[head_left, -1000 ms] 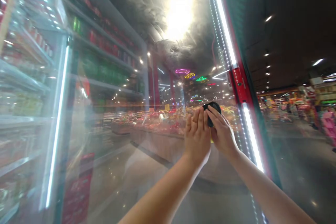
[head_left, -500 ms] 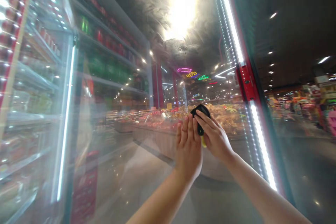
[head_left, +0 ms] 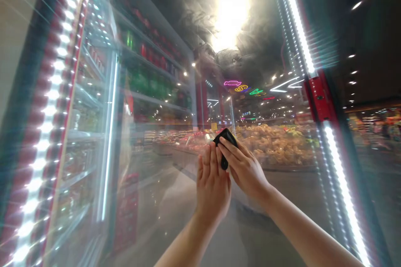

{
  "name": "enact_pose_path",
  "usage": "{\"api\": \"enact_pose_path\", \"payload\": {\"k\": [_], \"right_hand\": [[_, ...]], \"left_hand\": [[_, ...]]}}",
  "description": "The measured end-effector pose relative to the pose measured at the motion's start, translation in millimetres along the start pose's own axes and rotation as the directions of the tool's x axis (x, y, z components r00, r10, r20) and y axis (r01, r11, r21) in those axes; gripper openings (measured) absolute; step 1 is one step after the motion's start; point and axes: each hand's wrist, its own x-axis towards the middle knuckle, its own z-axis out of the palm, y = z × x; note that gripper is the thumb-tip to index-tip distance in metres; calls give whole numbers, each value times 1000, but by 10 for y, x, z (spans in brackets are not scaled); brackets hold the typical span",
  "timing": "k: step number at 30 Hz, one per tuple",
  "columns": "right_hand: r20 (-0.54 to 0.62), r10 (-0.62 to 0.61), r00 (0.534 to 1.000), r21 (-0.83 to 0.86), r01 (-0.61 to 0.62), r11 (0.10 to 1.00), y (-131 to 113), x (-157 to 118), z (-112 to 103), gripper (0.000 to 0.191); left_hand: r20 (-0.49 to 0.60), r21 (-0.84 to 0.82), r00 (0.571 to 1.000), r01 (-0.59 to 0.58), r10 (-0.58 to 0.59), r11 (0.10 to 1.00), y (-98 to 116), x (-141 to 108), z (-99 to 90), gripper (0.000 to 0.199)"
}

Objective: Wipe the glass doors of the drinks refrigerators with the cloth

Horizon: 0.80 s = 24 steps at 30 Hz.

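Observation:
My left hand (head_left: 213,187) lies flat, its fingers stretched out and pointing up, against what looks like the clear glass door (head_left: 175,200). Its fingertips meet the lower left edge of a small black tool (head_left: 231,135) with a broad flat head and a short narrow tail, like a scraper; the exact kind is unclear. My right hand (head_left: 249,171) covers the right side of this tool and holds it at the glass. The fingers of that hand are long and close together over it; its thumb is hidden.
Bright LED strips in red frames run up the left (head_left: 44,129) and right (head_left: 341,175) sides. Behind or mirrored in the glass are shelves of bottles (head_left: 144,75) and a display heap of produce (head_left: 275,142). A bright glare (head_left: 232,12) lies near the top.
Both hands and the black tool have shifted left across the glass, and the tool has tilted. A yellow part under the tool no longer shows. The view has turned left.

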Motion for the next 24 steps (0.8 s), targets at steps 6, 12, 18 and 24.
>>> {"api": "enact_pose_path", "payload": {"k": [6, 12, 18, 24], "right_hand": [[-101, 107, 989, 8, -107, 994, 211, 337, -35, 67], [-81, 42, 996, 53, -38, 998, -285, 702, 245, 67], [-13, -20, 1000, 44, 21, 999, -328, 169, 184, 63], [-102, 104, 989, 68, -97, 993, -210, 684, 230, 65]], "left_hand": [[101, -19, 991, -83, 85, 996, -129, 533, -43, 67], [57, 31, 998, 9, -11, 999, -662, 400, -224, 67], [114, 42, 993, -25, 20, 999, -431, -145, -204, 71], [131, 25, 991, -13, 10, 1000, -638, 466, -236, 65]]}}
